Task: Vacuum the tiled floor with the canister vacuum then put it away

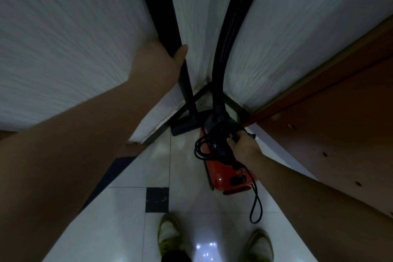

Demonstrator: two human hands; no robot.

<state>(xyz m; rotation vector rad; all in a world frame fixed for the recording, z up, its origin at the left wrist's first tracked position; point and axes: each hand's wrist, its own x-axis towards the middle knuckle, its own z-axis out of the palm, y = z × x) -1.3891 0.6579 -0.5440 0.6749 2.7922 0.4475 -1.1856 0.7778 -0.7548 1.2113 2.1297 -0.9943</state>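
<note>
Red canister vacuum (228, 168) low in wall corner, long axis pointing into corner; right hand (244, 148) grips top handle with coiled cord (204, 147); left hand (163, 59) wraps upright wand (187, 89), farther up, floor head (185, 126) beside canister nose

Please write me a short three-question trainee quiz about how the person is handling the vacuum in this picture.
1. Which hand grips the black wand?
2. True or false: the red canister sits on a carpet.
3. What does the right hand hold against the canister's top: (a) a cloth, (b) the coiled black cord, (c) a brush?

Key: 1. The left hand. 2. False; it is over the tiled floor in the wall corner. 3. (b).
</note>
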